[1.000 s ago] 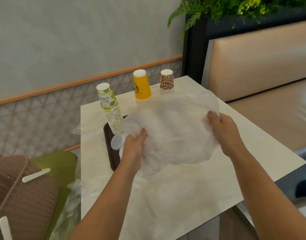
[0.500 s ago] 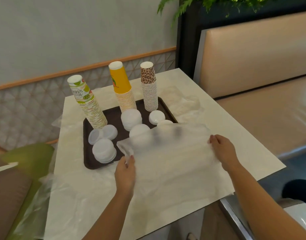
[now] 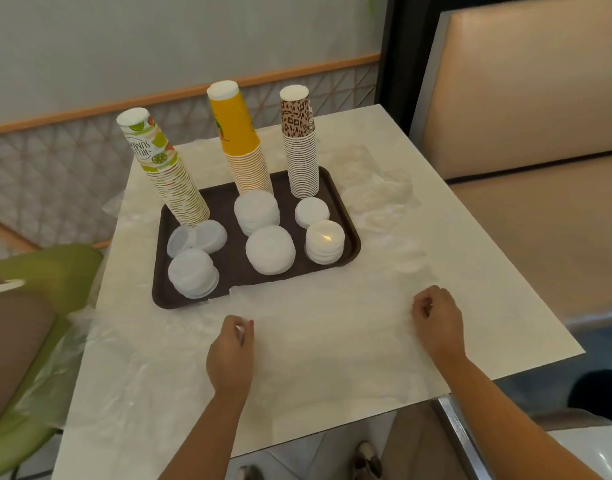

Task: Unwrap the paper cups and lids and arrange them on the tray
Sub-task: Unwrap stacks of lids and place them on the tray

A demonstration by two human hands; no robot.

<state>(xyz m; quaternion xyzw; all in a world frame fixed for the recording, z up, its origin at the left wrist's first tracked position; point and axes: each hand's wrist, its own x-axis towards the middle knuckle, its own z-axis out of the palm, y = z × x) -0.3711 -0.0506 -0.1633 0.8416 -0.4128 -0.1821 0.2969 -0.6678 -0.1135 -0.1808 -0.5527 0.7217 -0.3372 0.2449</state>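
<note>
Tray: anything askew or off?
Yes. The lime-print cup stack leans left, while the other two stacks stand nearly upright. Beside its base, two lids lie loose and overlapping on the tray, not stacked.

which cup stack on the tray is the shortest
The leopard-print cup stack, at the right end of the row on the brown tray. Its top sits lower than the yellow cup stack in the middle, and it looks shorter than the leaning lime-print cup stack on the left.

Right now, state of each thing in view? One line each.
Left hand: pinching the plastic sheet's left corner.
Right hand: pinching its right corner.
Plastic sheet: spread flat on the table.
Three cup stacks: unwrapped, upside down on the tray.
Lid stacks: unwrapped, on the tray.
Tray: flat on the table.
</note>
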